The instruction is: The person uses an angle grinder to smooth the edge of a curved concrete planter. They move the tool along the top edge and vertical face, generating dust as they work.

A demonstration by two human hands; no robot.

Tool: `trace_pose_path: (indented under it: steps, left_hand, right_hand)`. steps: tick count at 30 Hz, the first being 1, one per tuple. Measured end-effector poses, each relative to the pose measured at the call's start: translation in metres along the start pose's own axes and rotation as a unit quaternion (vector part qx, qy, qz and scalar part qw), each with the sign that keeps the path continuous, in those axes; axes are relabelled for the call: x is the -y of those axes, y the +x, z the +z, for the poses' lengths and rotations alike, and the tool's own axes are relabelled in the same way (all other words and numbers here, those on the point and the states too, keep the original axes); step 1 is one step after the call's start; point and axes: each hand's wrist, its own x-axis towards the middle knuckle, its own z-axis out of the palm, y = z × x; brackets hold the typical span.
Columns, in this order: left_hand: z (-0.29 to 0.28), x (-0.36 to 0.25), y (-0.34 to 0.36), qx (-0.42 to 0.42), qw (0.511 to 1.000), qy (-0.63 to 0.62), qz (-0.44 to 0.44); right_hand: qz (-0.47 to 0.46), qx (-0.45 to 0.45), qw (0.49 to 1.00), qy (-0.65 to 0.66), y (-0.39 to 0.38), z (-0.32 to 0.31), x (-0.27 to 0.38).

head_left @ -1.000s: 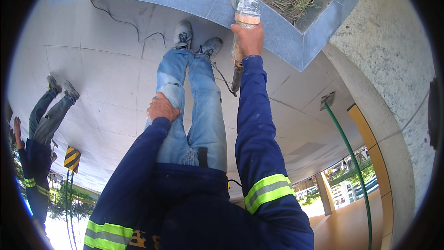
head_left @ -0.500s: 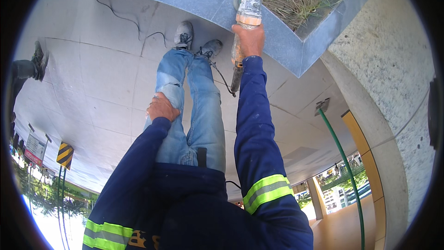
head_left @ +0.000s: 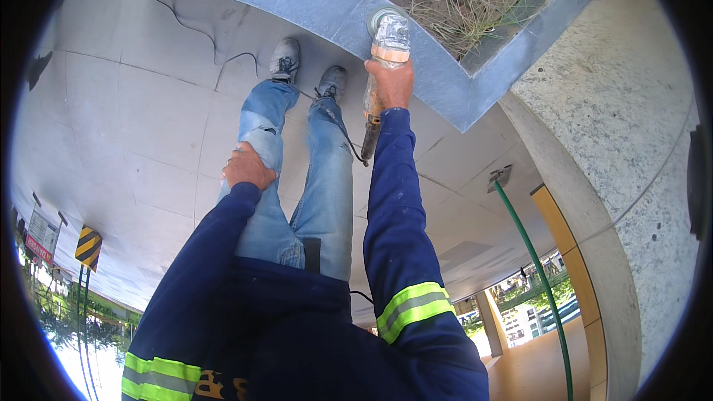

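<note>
My right hand is wrapped round the orange body of an angle grinder, its dusty metal head pointing away from me. The round disc lies over the top of the grey stone ledge, seemingly against it. From the grinder's rear a black cord runs toward my feet. My left hand rests on my left knee, its fingers curled round the jeans. Part of the disc is hidden behind the grinder's head.
The ledge turns a corner right of the grinder and borders soil with dry grass. A loose cable lies on the paved floor. To the right stand a green pole and a speckled stone surface; a striped board is at left.
The grinder and my right hand have shifted slightly left along the ledge. My right foot has moved a little, and the other person's leg at the left has mostly left view.
</note>
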Motion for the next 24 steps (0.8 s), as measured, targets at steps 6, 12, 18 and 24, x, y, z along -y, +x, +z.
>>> trace_pose_path:
  steps: [6, 12, 18, 24]
  left_hand:
    - [0.011, -0.012, -0.008, 0.011, 1.0, -0.021, -0.009]
    - [0.042, -0.048, -0.018, 0.022, 0.999, -0.001, -0.05]
    - [0.071, -0.081, -0.039, 0.042, 0.996, -0.06, -0.05]
    - [0.054, -0.079, -0.081, 0.111, 0.974, -0.197, 0.029]
  right_hand:
    - [-0.009, -0.04, 0.998, 0.047, 0.017, -0.04, -0.048]
    - [-0.008, 0.017, 1.0, 0.002, 0.037, -0.039, -0.022]
    - [-0.002, 0.059, 0.992, -0.11, 0.012, -0.037, -0.01]
    - [0.035, 0.05, 0.995, -0.085, -0.012, -0.082, -0.075]
